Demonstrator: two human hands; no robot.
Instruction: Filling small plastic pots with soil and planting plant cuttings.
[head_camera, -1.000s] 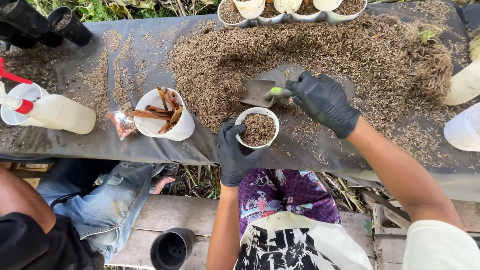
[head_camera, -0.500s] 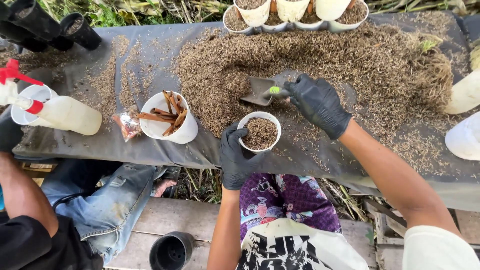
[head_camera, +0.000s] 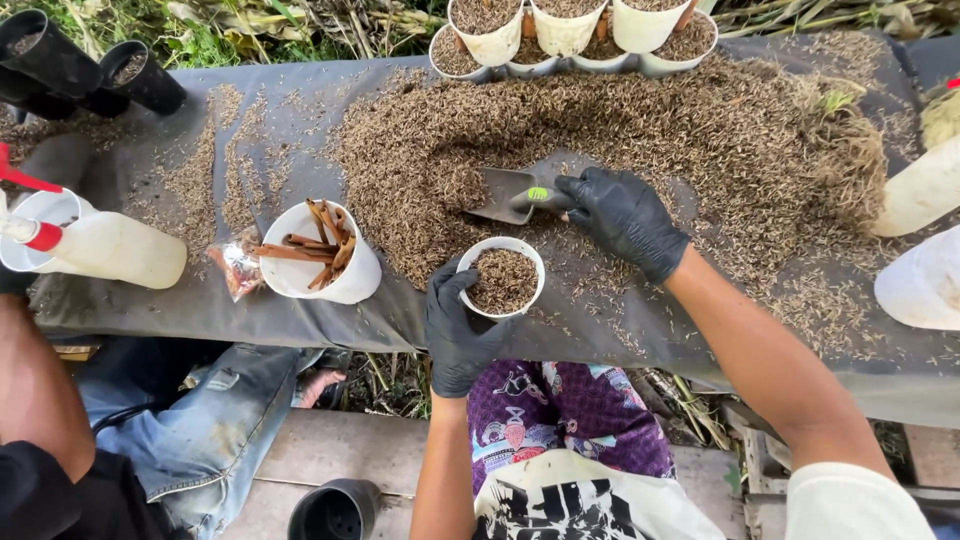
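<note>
My left hand, in a black glove, grips the near side of a small white cup that is nearly full of brown husk mix and stands on the grey sheet. A black glove also covers my right hand, which holds the green-handled grey scoop just beyond the cup. The scoop's blade lies against the big heap of husk mix spread over the sheet.
White filled cups line the far edge. A white cup of cinnamon-like sticks stands left of mine, beside a small plastic packet. Another person's arm holds a white spray bottle at left. Black pots stand far left, white containers at right.
My right hand has drawn the scoop slightly nearer the cup along the heap's edge. The spray bottle at left has moved a little. My left hand still holds the cup.
</note>
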